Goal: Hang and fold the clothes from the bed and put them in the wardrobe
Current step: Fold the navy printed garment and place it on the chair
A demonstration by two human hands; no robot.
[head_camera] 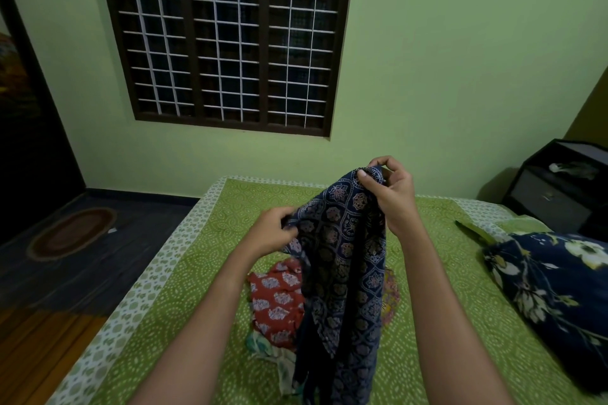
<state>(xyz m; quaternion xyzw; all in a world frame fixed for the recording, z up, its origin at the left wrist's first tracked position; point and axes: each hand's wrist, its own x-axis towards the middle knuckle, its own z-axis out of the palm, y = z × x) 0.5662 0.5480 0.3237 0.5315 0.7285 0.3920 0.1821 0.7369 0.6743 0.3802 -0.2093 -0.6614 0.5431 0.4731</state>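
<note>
Standing by the bed (184, 260), I see the dark blue printed garment (345, 260) lifted clear of the green bedspread near its middle, its lower end trailing down toward the near edge. The right hand (391, 191) holds it highest, fingers (365, 178) pinched tight on a bunched top edge; the left hand (273, 233) is lower, fingers curled closed on another fold of the same cloth.

The trouble I expect: both grips are on gathered fabric, not on clear shoulders or seams, so shaking it out may leave it twisted, and any fold or hanging would come out crooked. The hanging tail lies right against the red printed garment (278, 302) and the pale crumpled cloth (279, 355) beneath, so a lift could drag those along or off toward the bed's left edge. A pinch this small might also slip. No hanger or wardrobe shows from here.
</note>
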